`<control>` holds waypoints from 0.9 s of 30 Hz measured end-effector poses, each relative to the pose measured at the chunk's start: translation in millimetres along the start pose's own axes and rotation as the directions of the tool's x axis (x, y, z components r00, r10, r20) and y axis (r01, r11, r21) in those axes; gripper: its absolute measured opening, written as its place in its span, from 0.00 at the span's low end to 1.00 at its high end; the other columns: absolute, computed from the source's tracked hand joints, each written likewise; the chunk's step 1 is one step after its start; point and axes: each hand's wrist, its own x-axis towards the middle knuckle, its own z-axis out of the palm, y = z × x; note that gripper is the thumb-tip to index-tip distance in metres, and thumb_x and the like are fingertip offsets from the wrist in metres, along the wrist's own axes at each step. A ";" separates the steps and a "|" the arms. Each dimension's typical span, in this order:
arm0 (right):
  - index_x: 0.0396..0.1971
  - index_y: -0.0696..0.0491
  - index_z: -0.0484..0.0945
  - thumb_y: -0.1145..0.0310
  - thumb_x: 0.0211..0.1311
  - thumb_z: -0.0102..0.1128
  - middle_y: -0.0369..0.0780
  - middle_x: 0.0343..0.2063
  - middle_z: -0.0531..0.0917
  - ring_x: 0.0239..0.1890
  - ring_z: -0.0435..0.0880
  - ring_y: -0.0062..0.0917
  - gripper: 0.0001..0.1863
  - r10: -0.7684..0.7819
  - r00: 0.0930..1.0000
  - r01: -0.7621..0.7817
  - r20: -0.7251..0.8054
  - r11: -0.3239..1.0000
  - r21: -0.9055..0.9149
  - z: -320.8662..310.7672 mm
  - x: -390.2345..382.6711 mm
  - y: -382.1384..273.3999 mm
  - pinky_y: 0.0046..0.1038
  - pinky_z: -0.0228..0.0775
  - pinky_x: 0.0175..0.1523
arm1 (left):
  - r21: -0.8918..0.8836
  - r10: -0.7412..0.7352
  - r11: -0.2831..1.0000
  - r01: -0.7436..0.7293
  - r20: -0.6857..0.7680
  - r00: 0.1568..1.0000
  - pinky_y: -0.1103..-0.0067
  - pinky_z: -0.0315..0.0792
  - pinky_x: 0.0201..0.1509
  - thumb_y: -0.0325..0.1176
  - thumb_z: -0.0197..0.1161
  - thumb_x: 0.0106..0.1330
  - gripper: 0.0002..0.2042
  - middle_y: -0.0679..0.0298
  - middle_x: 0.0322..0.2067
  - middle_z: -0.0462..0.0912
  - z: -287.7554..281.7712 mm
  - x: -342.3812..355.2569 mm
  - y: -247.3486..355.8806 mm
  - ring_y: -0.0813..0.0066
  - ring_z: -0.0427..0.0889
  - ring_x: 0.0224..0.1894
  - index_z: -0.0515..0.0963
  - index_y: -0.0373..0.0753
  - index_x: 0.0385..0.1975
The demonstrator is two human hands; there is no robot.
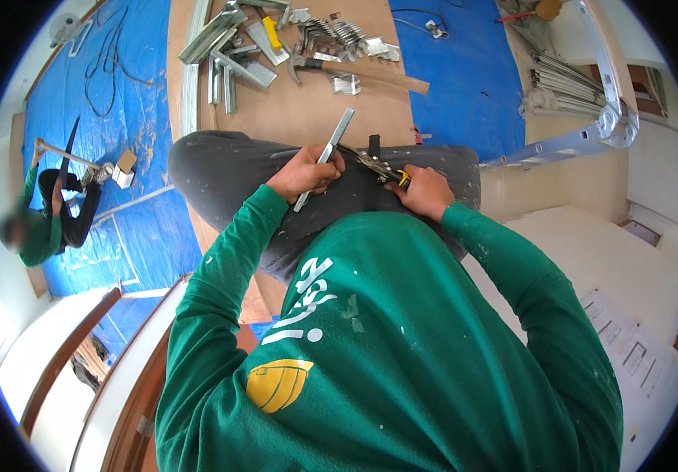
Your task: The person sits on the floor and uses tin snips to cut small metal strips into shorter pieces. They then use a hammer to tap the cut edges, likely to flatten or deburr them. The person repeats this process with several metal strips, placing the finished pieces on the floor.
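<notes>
My left hand (307, 173) is closed around a short strip of galvanized metal channel (340, 132), which tilts up to the right above my lap. In my right hand (427, 193) are tin snips with yellow and black handles (402, 179), their fingers wrapped by mine. The snips' head points left toward the strip; whether the blades touch it I cannot tell. Beyond my knees, cut metal channel pieces (237, 72) and small bent metal brackets (342, 35) lie on a brown board (276, 106). A claw hammer with a wooden handle (377, 76) rests among them, near a yellow-handled tool (270, 35).
Blue sheeting (465, 102) covers the floor on both sides of the board. A metal ladder (559, 143) stands at the right. At the far left another person (44, 224) in a green top sits on the sheeting, holding a long pole. Long metal profiles (563, 82) lie at the upper right.
</notes>
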 end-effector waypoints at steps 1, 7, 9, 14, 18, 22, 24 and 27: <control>0.46 0.58 0.86 0.39 0.64 0.69 0.54 0.38 0.90 0.44 0.88 0.54 0.32 -0.002 1.000 0.002 -0.019 1.000 0.003 -0.5 2.1 -0.6 0.51 0.80 0.52 | 0.005 0.008 1.000 -0.008 -0.004 1.000 0.81 0.59 0.20 0.24 0.62 0.64 0.06 0.68 0.21 0.73 -0.2 -1.9 0.5 0.83 0.67 0.17 0.78 0.34 0.40; 0.43 0.56 0.86 0.42 0.65 0.69 0.54 0.36 0.89 0.43 0.88 0.55 0.29 0.014 0.998 -0.013 -0.065 1.000 0.005 -3.6 -12.5 -0.9 0.52 0.79 0.51 | 0.122 0.092 0.989 -0.078 -0.115 0.989 0.81 0.62 0.20 0.27 0.63 0.70 0.08 0.69 0.21 0.74 12.9 -4.2 4.8 0.84 0.68 0.17 0.79 0.32 0.45; 0.42 0.57 0.86 0.41 0.65 0.69 0.54 0.37 0.89 0.44 0.88 0.54 0.29 0.055 0.998 -0.055 -0.026 0.998 0.022 -10.4 -17.1 -5.5 0.52 0.79 0.51 | 0.286 0.175 0.953 -0.103 -0.241 0.954 0.80 0.66 0.21 0.30 0.64 0.72 0.09 0.67 0.22 0.78 24.8 -8.3 8.6 0.82 0.73 0.18 0.79 0.32 0.45; 0.41 0.59 0.86 0.41 0.65 0.69 0.54 0.37 0.89 0.44 0.88 0.54 0.30 0.069 0.998 -0.069 0.008 0.997 0.018 -19.9 -27.7 -9.4 0.52 0.79 0.51 | 0.604 0.275 0.797 -0.023 -0.328 0.904 0.74 0.76 0.26 0.35 0.62 0.76 0.12 0.60 0.24 0.84 41.5 -21.4 18.3 0.73 0.83 0.21 0.78 0.29 0.45; 0.44 0.61 0.86 0.42 0.64 0.70 0.56 0.36 0.88 0.44 0.87 0.54 0.31 0.051 0.999 -0.051 -0.001 0.998 0.022 -18.8 -29.1 -2.2 0.51 0.78 0.52 | 0.628 0.285 0.778 0.009 -0.366 0.886 0.67 0.79 0.30 0.35 0.60 0.77 0.12 0.57 0.22 0.84 46.0 -18.3 17.0 0.66 0.86 0.21 0.78 0.29 0.42; 0.47 0.63 0.85 0.45 0.64 0.72 0.57 0.37 0.88 0.46 0.87 0.55 0.31 -0.008 0.998 0.003 0.056 0.996 0.088 -20.3 -30.4 1.7 0.50 0.78 0.52 | 0.736 0.403 0.674 -0.070 -0.287 0.869 0.67 0.77 0.28 0.35 0.59 0.78 0.12 0.57 0.21 0.84 41.5 -14.8 13.7 0.67 0.83 0.19 0.78 0.29 0.40; 0.50 0.63 0.84 0.45 0.63 0.72 0.58 0.42 0.88 0.48 0.87 0.55 0.33 -0.022 0.994 0.010 0.107 0.993 0.115 -21.6 -30.3 8.6 0.49 0.78 0.55 | 0.660 0.295 0.751 -0.031 -0.292 0.910 0.72 0.73 0.23 0.35 0.58 0.79 0.11 0.62 0.21 0.81 44.9 -15.1 17.0 0.73 0.78 0.17 0.75 0.31 0.42; 0.53 0.64 0.83 0.47 0.62 0.74 0.60 0.46 0.87 0.52 0.87 0.54 0.34 -0.015 0.976 -0.013 0.218 0.992 0.127 -29.1 -30.1 10.1 0.48 0.78 0.58 | 0.547 0.184 0.837 0.012 -0.303 0.935 0.76 0.70 0.20 0.35 0.57 0.80 0.10 0.65 0.21 0.79 50.8 -16.8 22.6 0.76 0.75 0.16 0.74 0.33 0.43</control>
